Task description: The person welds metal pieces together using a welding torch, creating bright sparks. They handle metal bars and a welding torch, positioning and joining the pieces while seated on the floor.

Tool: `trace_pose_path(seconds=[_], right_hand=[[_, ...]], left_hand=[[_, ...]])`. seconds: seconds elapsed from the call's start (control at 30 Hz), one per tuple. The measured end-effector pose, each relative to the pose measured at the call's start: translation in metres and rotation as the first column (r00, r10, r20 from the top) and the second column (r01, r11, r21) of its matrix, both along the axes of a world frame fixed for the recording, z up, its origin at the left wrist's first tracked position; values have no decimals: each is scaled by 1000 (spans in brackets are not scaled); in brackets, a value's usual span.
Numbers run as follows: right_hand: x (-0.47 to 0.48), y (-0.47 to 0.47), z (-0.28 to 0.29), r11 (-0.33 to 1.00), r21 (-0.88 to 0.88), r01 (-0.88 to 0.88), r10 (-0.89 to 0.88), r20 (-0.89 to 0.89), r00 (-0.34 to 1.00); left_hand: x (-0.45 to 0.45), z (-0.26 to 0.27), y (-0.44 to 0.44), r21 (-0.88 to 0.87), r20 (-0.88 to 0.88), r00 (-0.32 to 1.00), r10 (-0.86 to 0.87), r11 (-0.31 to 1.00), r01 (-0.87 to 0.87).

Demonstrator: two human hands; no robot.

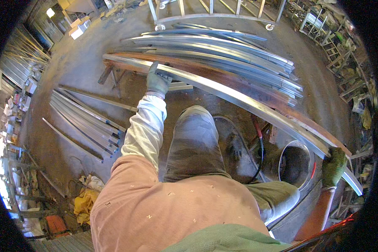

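Note:
My left hand (158, 79), in a grey-green work glove, grips a long shiny metal profile (220, 91) near its far left end. Near the other end, at the lower right, my right hand (334, 166) in a green knitted glove is closed around the same profile. The profile runs diagonally along a rusty steel beam (252, 83), which stands on supports. Whether the two touch along their whole length I cannot tell. Beyond the beam lies a pile of long metal profiles (226, 52). My fingertips are partly hidden behind the profile.
More metal profiles (85, 123) lie on the floor at left. A wheeled metal frame (208, 15) stands at the top. Cable and a hose (261, 151) run near my legs, beside a large ring (281, 160). Cluttered racks (337, 53) line the right side; a yellow bag (84, 201) lies lower left.

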State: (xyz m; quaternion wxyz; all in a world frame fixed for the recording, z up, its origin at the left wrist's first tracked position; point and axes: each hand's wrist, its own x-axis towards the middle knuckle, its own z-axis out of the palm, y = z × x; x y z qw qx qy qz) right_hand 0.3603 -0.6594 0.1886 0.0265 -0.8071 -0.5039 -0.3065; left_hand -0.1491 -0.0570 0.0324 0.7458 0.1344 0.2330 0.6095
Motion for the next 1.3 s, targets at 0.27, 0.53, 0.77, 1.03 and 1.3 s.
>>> trace_pose_path(seconds=[0.27, 0.53, 0.77, 1.03, 1.3], right_hand=[[-106, 138, -18, 989, -44, -144, 135, -168, 977], [-202, 175, 31, 896, -34, -444, 401, -371, 838], [-136, 76, 72, 946, -263, -189, -89, -771, 630], [-109, 144, -2, 944, -300, -139, -104, -669, 736], [-195, 294, -45, 879, -98, -466, 330, -582, 743]], left_hand=[[80, 49, -145, -73, -224, 880, -419, 908, 413], [4, 29, -63, -110, -265, 953, -145, 987, 120], [-60, 0, -3, 33, -164, 964, -210, 975, 219], [7, -5, -55, 1, -527, 789, -314, 929, 371], [3, -61, -1, -30, -454, 764, -459, 865, 501]])
